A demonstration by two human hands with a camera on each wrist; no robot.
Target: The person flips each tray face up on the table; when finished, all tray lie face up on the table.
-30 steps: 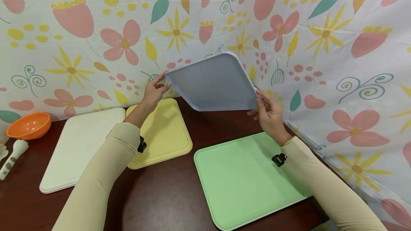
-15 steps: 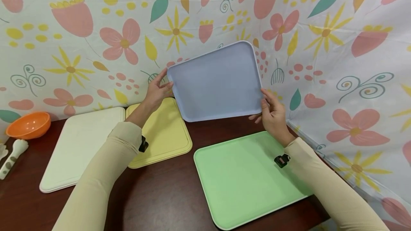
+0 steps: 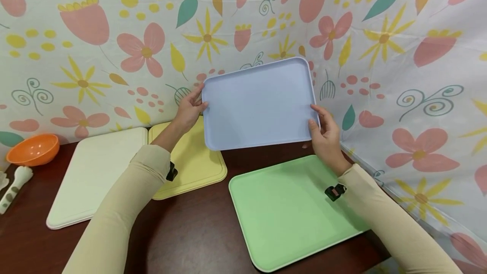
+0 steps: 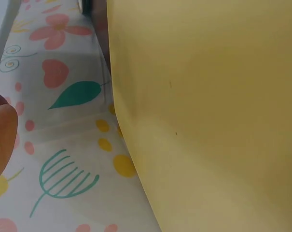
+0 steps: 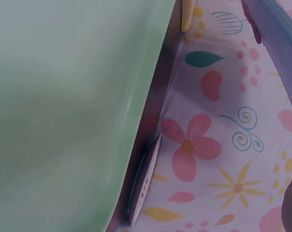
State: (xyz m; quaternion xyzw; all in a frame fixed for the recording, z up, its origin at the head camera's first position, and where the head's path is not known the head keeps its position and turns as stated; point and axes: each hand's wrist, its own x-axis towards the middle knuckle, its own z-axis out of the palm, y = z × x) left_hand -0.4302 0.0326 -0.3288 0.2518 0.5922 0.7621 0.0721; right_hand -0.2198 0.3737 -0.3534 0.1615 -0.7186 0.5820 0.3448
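Both hands hold a light blue rectangular tray [image 3: 260, 105] up in the air, its inner face turned toward me and its right side slightly higher. My left hand [image 3: 188, 111] pinches the tray's left edge, thumb in front. My right hand [image 3: 326, 136] grips the lower part of the right edge, most of its fingers hidden behind the tray. Below lies a green tray [image 3: 293, 210], flat on the table. A yellow board [image 3: 195, 164] lies partly under the left forearm and fills much of the left wrist view.
A white board [image 3: 100, 172] lies left of the yellow one. Beyond it are an orange bowl [image 3: 34, 150] and a white spotted utensil [image 3: 16, 189]. Flowered cloth walls [image 3: 148, 7] border the dark table [image 3: 186, 231]. Beside the green tray, the right wrist view shows a slim dark object [image 5: 145, 186].
The blue tray has been tilted up, so more of its inner face shows toward me. Both hands have shifted slightly right with it. The boards and green tray stay put.
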